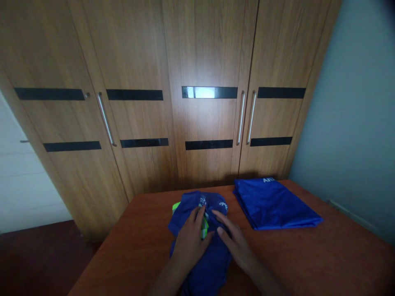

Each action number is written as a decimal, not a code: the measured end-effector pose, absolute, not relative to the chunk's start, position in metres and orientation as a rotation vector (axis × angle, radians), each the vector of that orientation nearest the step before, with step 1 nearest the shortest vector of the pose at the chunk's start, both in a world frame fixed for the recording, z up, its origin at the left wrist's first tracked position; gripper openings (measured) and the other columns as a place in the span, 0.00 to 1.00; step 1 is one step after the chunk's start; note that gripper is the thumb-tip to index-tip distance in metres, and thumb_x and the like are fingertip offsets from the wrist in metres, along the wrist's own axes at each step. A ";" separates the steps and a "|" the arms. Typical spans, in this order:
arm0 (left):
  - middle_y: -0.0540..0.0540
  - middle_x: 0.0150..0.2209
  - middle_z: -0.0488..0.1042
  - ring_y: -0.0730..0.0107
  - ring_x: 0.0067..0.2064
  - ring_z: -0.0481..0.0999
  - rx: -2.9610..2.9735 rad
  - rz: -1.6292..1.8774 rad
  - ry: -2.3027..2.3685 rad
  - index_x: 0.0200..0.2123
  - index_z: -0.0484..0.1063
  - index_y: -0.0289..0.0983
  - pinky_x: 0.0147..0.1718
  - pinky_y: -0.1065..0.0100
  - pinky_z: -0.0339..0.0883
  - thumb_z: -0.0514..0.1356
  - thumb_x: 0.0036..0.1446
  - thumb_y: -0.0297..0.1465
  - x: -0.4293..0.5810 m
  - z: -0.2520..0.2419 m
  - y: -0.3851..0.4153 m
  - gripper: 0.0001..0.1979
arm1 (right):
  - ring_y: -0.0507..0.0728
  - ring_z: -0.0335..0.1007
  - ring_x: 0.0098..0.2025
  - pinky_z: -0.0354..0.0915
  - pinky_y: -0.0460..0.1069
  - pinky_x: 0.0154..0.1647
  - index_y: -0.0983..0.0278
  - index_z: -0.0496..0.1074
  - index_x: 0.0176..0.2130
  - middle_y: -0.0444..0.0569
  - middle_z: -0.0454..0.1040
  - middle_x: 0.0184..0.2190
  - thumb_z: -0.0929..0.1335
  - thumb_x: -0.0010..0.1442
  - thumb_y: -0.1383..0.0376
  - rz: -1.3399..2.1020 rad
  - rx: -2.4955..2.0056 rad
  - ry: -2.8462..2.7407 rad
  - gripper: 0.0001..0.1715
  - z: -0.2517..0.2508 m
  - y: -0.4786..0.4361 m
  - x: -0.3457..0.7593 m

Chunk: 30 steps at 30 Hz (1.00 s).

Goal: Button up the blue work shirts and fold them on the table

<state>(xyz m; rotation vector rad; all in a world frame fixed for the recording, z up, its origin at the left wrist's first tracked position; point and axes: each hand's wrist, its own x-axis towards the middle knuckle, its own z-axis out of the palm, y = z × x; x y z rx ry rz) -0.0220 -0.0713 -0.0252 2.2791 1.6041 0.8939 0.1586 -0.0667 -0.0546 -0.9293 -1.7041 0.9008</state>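
Note:
A dark blue garment [205, 263] with white print and bright green and silver strips lies bunched on the reddish-brown table in front of me. My left hand [193, 236] is on its upper middle, fingers bent and closed on a fold of the cloth, thumb pointing right. From the right side, my right hand [233, 240] touches the same cloth with its fingertips. Its thumb and fingers are apart. Part of the garment under both hands is hidden.
To the right, a folded bright blue sheet-like item [274, 205] with white lettering lies on the table [135, 246]. Behind the table stands a wooden wardrobe [206, 119] with metal handles and dark strips. A pale wall [352, 135] is at the right.

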 end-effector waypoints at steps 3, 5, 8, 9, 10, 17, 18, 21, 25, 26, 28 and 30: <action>0.40 0.50 0.74 0.56 0.51 0.73 2.164 0.976 1.593 0.53 0.69 0.39 0.52 0.56 0.64 0.52 0.58 0.29 -0.021 -0.030 -0.063 0.19 | 0.59 0.59 0.62 0.55 0.58 0.63 0.60 0.61 0.61 0.52 0.64 0.61 0.59 0.66 0.56 0.816 -1.053 -1.635 0.27 -0.067 -0.061 0.159; 0.42 0.39 0.78 0.58 0.44 0.76 1.978 1.103 1.527 0.40 0.75 0.38 0.49 0.58 0.66 0.53 0.55 0.26 -0.026 -0.026 -0.058 0.13 | 0.62 0.60 0.61 0.55 0.59 0.62 0.64 0.60 0.62 0.56 0.65 0.60 0.63 0.61 0.59 0.643 -1.246 -1.638 0.31 -0.077 -0.054 0.160; 0.47 0.31 0.77 0.63 0.36 0.76 1.335 1.450 1.351 0.32 0.73 0.37 0.41 0.62 0.70 0.54 0.52 0.28 -0.053 -0.008 -0.049 0.08 | 0.65 0.70 0.53 0.63 0.59 0.55 0.63 0.64 0.59 0.57 0.74 0.51 0.67 0.54 0.64 0.537 -1.491 -1.734 0.33 -0.080 -0.046 0.170; 0.48 0.29 0.77 0.65 0.32 0.76 1.070 1.543 1.272 0.32 0.73 0.37 0.37 0.63 0.72 0.55 0.51 0.29 -0.068 0.000 -0.046 0.07 | 0.64 0.73 0.49 0.66 0.57 0.51 0.62 0.69 0.55 0.55 0.77 0.46 0.66 0.54 0.65 0.559 -1.521 -1.751 0.28 -0.078 -0.043 0.176; 0.48 0.29 0.77 0.66 0.30 0.76 0.858 1.608 1.199 0.32 0.72 0.37 0.36 0.64 0.72 0.56 0.50 0.29 -0.086 0.008 -0.042 0.07 | 0.63 0.75 0.45 0.67 0.55 0.49 0.62 0.73 0.49 0.53 0.79 0.42 0.65 0.55 0.64 0.582 -1.518 -1.752 0.22 -0.075 -0.041 0.184; 0.55 0.18 0.69 0.75 0.19 0.67 0.540 1.954 1.332 0.22 0.70 0.38 0.22 0.76 0.66 0.57 0.41 0.23 -0.207 0.005 -0.051 0.04 | 0.64 0.77 0.37 0.70 0.54 0.39 0.65 0.77 0.43 0.53 0.80 0.36 0.62 0.57 0.48 0.391 -1.563 -1.325 0.28 -0.062 -0.023 0.248; 0.55 0.19 0.71 0.75 0.21 0.69 0.573 1.957 1.394 0.25 0.72 0.38 0.23 0.76 0.65 0.58 0.41 0.23 -0.218 -0.002 -0.056 0.06 | 0.64 0.77 0.38 0.70 0.54 0.40 0.65 0.77 0.44 0.53 0.80 0.37 0.63 0.57 0.48 0.355 -1.555 -1.320 0.29 -0.060 -0.020 0.255; 0.52 0.28 0.79 0.64 0.33 0.77 0.955 1.717 1.841 0.30 0.78 0.40 0.33 0.71 0.70 0.60 0.40 0.28 -0.248 -0.019 -0.067 0.10 | 0.64 0.75 0.43 0.69 0.55 0.46 0.63 0.77 0.44 0.52 0.80 0.41 0.63 0.57 0.51 0.224 -1.455 -1.423 0.25 -0.042 -0.013 0.274; 0.52 0.34 0.82 0.55 0.42 0.78 1.535 1.164 2.186 0.31 0.78 0.43 0.44 0.65 0.68 0.59 0.44 0.36 -0.276 -0.013 -0.073 0.11 | 0.62 0.73 0.49 0.64 0.56 0.55 0.61 0.76 0.44 0.50 0.78 0.45 0.63 0.58 0.56 -0.002 -1.317 -1.600 0.20 0.003 -0.006 0.294; 0.52 0.35 0.81 0.55 0.43 0.77 1.622 1.094 2.216 0.32 0.78 0.43 0.44 0.65 0.67 0.58 0.45 0.38 -0.277 -0.005 -0.074 0.12 | 0.62 0.73 0.49 0.64 0.56 0.55 0.61 0.76 0.45 0.50 0.78 0.45 0.63 0.59 0.57 -0.026 -1.316 -1.626 0.19 0.016 -0.007 0.297; 0.52 0.37 0.81 0.56 0.43 0.77 1.739 1.005 2.274 0.36 0.76 0.42 0.45 0.66 0.66 0.56 0.49 0.39 -0.274 0.013 -0.078 0.13 | 0.62 0.72 0.50 0.64 0.55 0.55 0.61 0.75 0.46 0.51 0.78 0.46 0.63 0.59 0.59 -0.032 -1.333 -1.660 0.19 0.041 -0.009 0.302; 0.50 0.38 0.80 0.57 0.42 0.77 1.801 0.908 2.356 0.38 0.75 0.40 0.44 0.65 0.66 0.54 0.53 0.39 -0.265 0.034 -0.081 0.14 | 0.61 0.72 0.50 0.65 0.54 0.54 0.62 0.74 0.47 0.51 0.77 0.46 0.62 0.60 0.60 -0.054 -1.362 -1.648 0.19 0.063 -0.013 0.304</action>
